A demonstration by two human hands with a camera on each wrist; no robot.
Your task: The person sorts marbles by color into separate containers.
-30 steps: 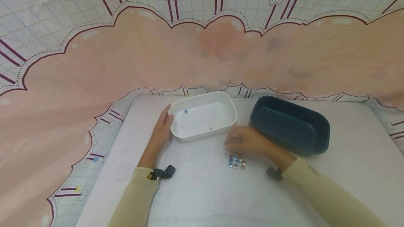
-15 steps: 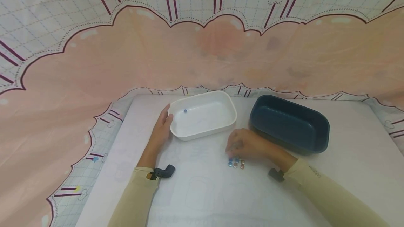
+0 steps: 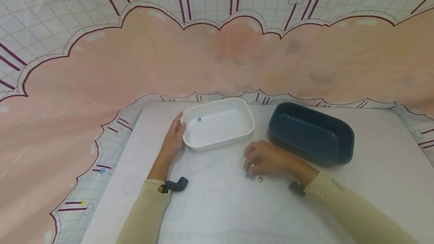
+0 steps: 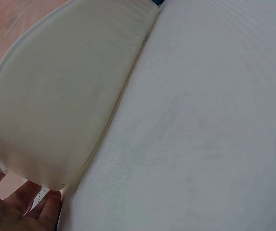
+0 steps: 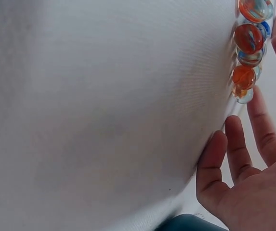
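Glass marbles (image 3: 260, 179), some orange and some blue, sit bunched on the white surface in the head view. My right hand (image 3: 266, 155) is over the far side of the bunch and covers part of it. The right wrist view shows its fingers spread, with one fingertip beside the orange-swirled marbles (image 5: 244, 77); I see none pinched. To the left stands a white tray (image 3: 222, 144) with one blue marble (image 3: 199, 119) inside. My left hand (image 3: 173, 140) rests against its left end, fingers along the outside. Those fingers (image 4: 46, 211) show near the tray's lower corner in the left wrist view.
A dark blue tray (image 3: 352, 138) stands to the right, just beyond my right forearm. A white surface (image 3: 210, 206) lies under everything. Behind it hangs a peach patterned cloth (image 3: 162, 63).
My right hand has come down slightly toward me over the marbles, and its fingers have spread. A small dark spot at the white tray's near wall is out of sight. My left hand stays put.
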